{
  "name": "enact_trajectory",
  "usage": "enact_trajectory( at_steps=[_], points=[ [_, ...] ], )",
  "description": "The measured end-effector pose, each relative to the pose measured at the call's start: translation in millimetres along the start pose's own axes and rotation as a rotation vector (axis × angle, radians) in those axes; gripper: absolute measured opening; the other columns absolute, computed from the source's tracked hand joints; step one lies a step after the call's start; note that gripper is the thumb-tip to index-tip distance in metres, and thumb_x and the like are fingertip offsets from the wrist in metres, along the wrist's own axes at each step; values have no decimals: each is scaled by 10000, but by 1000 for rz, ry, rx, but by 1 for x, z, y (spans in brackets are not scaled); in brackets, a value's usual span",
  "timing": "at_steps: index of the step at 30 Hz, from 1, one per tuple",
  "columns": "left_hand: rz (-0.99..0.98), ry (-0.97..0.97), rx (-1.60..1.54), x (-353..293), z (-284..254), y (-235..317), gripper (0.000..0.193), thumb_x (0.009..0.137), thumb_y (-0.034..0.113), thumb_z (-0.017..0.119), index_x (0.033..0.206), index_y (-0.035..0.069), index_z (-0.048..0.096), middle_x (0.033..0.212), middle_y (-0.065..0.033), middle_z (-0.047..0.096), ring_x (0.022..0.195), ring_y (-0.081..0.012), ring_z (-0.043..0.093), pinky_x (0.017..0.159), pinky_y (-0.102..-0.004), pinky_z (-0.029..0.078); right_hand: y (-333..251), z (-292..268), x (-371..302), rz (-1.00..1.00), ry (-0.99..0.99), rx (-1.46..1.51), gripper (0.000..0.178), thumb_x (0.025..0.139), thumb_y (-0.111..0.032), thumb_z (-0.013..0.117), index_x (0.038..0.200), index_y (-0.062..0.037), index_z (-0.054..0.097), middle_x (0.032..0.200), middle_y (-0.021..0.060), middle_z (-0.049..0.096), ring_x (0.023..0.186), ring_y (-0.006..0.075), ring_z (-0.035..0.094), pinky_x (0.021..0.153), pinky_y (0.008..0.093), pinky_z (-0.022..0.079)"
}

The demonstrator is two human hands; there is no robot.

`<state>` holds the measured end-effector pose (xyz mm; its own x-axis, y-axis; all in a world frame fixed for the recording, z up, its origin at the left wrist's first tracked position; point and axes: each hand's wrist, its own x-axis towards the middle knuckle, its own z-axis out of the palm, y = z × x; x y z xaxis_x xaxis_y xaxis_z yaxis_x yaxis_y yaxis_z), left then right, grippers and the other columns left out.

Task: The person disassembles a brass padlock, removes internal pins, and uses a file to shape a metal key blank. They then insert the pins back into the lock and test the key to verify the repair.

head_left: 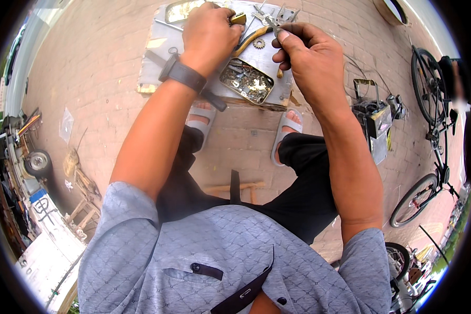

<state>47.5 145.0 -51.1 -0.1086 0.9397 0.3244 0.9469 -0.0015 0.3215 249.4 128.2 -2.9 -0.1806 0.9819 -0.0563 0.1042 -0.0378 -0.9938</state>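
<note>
While the right hand (pixel 315 57) pinches a metal strip (pixel 276 30) and the left hand (pixel 208 34) grips a brass block (pixel 238 19), steady, light pressure seems best.

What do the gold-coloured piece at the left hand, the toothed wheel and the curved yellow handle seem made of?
Gold-coloured piece: likely brass or brass-coated metal, from its bright shine.
Toothed wheel: probably metal, dull grey-brown, with crisp teeth.
Curved yellow handle: perhaps plastic or rubber sleeving, smooth with dark patches; its core is hidden.
</note>
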Motion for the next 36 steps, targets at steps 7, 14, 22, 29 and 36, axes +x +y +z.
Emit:
enact_trajectory(
  at_steps=[7,14,22,29,36],
  points=[
    [149,99,-169,2,4,-11,327,864,262,803,1062,1,792,1008,-182,752,933,-354,708,848,-414,558,7,-10,5,7,-51,-49,263,960,-131,677,1122,68,732,836,75,730,719,110,699,579,270,535],
    [46,-154,-699,-27,-35,6,266,964,122,761,1197,-4,738,994,-88,784,889,-127,718,800,-281,566,12,-16,-2,-55,-194,-55,219,955,-101,678,1087,62,739,845,84,738,714,114,682,640,293,552],
    [194,-188,-525,-54,-57,6,237,969,32,735,1206,33,736,949,-57,782,846,-95,709,770,-268,575,5,-6,-16,-132,-290,-186,159,926,-64,682,1017,48,750,831,91,748,704,125,667,654,310,549],
    [232,-190,-546,-61,-60,3,254,954,-2,738,1208,3,730,960,-94,781,852,-116,724,766,-265,585,5,3,-14,-89,-295,-223,180,909,-72,675,1020,47,752,836,88,746,733,114,651,677,300,543],
    [161,-245,-711,-67,-61,-9,291,974,38,744,1263,2,729,979,-59,782,880,-95,708,758,-259,583,2,9,-11,20,-319,-159,190,913,-97,674,1022,38,751,845,57,724,711,100,626,641,290,519]
  ],
)
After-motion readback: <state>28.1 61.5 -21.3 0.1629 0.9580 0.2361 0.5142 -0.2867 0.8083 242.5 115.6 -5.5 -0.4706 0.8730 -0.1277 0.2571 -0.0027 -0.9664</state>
